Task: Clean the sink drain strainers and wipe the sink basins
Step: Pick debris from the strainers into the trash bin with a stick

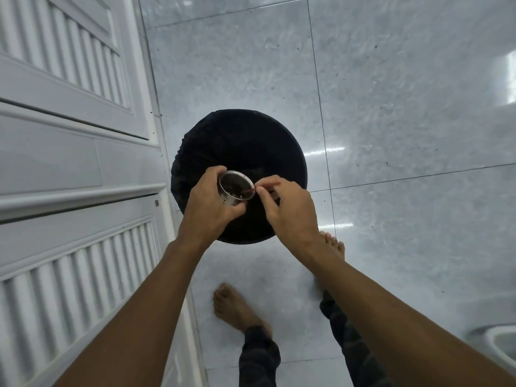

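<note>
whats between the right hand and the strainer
In the head view, a thin reddish stick spans the gap: the right hand pinches it and its tip reaches into the strainer held by the left hand.

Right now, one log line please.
left hand grips strainer | right hand pinches red stick, tip in strainer | over black bin

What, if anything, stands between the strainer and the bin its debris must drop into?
Nothing visible. The left hand holds the strainer directly above the open bin; the right hand pokes a stick into the strainer's mouth, not underneath.
</note>
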